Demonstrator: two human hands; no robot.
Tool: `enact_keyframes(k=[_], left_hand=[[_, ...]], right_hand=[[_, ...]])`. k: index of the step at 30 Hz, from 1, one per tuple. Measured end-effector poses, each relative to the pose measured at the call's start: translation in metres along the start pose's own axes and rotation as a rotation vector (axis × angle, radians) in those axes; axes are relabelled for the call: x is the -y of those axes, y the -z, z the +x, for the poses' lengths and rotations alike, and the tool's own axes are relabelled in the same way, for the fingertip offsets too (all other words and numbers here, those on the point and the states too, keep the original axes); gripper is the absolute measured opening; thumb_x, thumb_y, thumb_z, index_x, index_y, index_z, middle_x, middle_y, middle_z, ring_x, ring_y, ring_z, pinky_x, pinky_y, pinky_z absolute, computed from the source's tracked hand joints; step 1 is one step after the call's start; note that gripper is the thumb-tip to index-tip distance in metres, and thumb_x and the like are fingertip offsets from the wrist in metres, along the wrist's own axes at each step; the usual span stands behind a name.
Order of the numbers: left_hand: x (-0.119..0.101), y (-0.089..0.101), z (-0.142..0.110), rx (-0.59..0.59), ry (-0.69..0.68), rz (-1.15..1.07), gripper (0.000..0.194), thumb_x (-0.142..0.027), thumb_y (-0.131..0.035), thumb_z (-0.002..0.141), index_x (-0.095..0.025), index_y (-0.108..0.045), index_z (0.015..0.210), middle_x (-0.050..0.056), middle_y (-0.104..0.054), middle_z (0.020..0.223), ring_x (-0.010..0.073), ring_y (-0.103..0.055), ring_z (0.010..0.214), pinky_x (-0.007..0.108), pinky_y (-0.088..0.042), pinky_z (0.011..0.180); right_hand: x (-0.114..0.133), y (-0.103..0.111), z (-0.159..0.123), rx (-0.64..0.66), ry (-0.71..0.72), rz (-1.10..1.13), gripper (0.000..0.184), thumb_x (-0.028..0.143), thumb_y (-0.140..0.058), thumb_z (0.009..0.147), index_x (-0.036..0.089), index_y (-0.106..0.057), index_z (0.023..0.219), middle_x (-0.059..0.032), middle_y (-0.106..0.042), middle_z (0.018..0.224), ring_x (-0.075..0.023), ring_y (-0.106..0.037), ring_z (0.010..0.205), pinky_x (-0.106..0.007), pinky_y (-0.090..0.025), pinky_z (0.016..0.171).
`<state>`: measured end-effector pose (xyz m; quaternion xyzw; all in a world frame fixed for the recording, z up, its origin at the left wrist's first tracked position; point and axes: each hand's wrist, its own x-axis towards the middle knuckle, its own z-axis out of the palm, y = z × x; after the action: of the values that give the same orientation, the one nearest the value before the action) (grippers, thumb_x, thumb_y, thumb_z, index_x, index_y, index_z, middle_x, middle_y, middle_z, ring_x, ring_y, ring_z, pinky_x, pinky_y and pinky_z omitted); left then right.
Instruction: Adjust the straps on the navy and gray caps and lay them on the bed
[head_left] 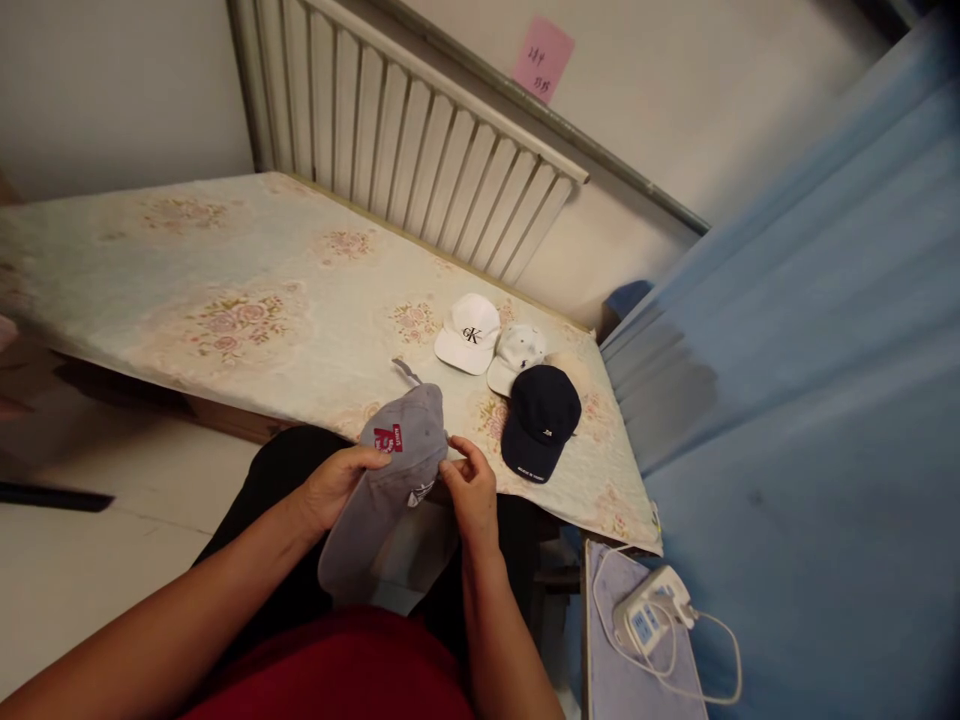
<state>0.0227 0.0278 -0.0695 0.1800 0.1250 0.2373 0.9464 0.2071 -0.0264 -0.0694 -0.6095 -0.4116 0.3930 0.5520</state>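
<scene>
A grey baseball cap (409,435) with a red patch and a white emblem is held above my lap, its brim toward me. On its left side, my left hand (335,487) grips it with the thumb on top near the patch. My right hand (472,490) pinches the cap's right edge between thumb and fingers. The cap's loose back strap (406,371) sticks out at the far side. Beyond it on the bed lie a white cap (471,332) with black letters, a second white cap (517,352), and a dark navy cap (541,420) overlapping that one.
The caps rest on a bed with a floral cover (300,300). Behind it stands a white radiator (420,140). A blue curtain (787,400) hangs at right. A power strip (652,610) with a white cable sits on a small table (622,690).
</scene>
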Motion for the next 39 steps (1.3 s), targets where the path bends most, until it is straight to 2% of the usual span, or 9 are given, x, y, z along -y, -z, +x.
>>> enact_keyframes(k=[8,14,18,21,25,31,39], left_hand=[[-0.002,0.001,-0.003,-0.005,0.033,-0.046,0.046,-0.018,-0.061,0.069,-0.006,-0.067,0.113,0.015,-0.075,0.083,0.0307,-0.071,0.083,0.041,-0.052,0.082],[-0.001,-0.002,-0.004,0.083,0.009,-0.020,0.050,-0.018,-0.061,0.069,-0.008,-0.066,0.118,0.014,-0.076,0.086,0.0309,-0.071,0.085,0.040,-0.053,0.082],[-0.001,-0.002,-0.005,0.111,-0.005,0.018,0.048,-0.017,-0.061,0.069,-0.008,-0.067,0.115,0.014,-0.076,0.086,0.0303,-0.071,0.083,0.040,-0.053,0.081],[-0.001,0.000,-0.005,0.118,-0.016,0.035,0.039,-0.017,-0.061,0.070,-0.007,-0.071,0.106,0.015,-0.076,0.087,0.0297,-0.071,0.080,0.041,-0.053,0.082],[0.001,0.005,-0.004,0.116,-0.020,0.051,0.032,-0.015,-0.060,0.070,-0.007,-0.074,0.098,0.016,-0.076,0.086,0.0293,-0.071,0.081,0.040,-0.054,0.080],[0.003,0.008,-0.003,0.072,-0.043,0.056,0.036,-0.011,-0.058,0.070,-0.008,-0.072,0.103,0.016,-0.075,0.090,0.0299,-0.072,0.080,0.042,-0.055,0.079],[0.002,0.008,-0.006,0.032,-0.007,0.042,0.035,-0.014,-0.060,0.072,-0.009,-0.073,0.104,0.017,-0.075,0.090,0.0300,-0.072,0.079,0.041,-0.056,0.078]], right_hand=[[0.003,-0.001,0.002,-0.005,-0.004,-0.011,0.038,0.025,-0.058,0.073,0.016,-0.063,0.110,0.0064,-0.053,0.054,-0.0127,-0.054,0.053,-0.025,-0.046,0.057],[0.004,0.003,0.004,-0.004,-0.024,-0.036,0.031,0.027,-0.058,0.074,0.017,-0.066,0.103,0.0062,-0.054,0.051,-0.0125,-0.053,0.050,-0.024,-0.043,0.053],[0.007,0.007,0.007,0.034,-0.033,-0.019,0.030,0.026,-0.059,0.071,0.018,-0.066,0.099,0.0021,-0.064,0.068,-0.0104,-0.051,0.050,-0.023,-0.043,0.051],[0.008,0.009,0.009,0.058,-0.026,-0.003,0.028,0.026,-0.061,0.069,0.018,-0.066,0.096,0.0002,-0.066,0.078,-0.0097,-0.049,0.052,-0.023,-0.042,0.051],[0.007,0.011,0.010,0.075,0.022,-0.029,0.026,0.024,-0.061,0.068,0.017,-0.067,0.093,0.0019,-0.062,0.071,-0.0087,-0.044,0.052,-0.022,-0.038,0.051],[0.008,0.013,0.010,0.119,0.039,-0.143,0.019,0.020,-0.056,0.067,0.017,-0.065,0.083,0.0093,-0.041,0.051,-0.0073,-0.032,0.046,-0.020,-0.028,0.046],[0.006,0.021,0.011,0.102,0.051,-0.143,0.021,0.019,-0.054,0.065,0.017,-0.062,0.085,0.0082,-0.044,0.055,-0.0080,-0.037,0.048,-0.020,-0.030,0.048]])
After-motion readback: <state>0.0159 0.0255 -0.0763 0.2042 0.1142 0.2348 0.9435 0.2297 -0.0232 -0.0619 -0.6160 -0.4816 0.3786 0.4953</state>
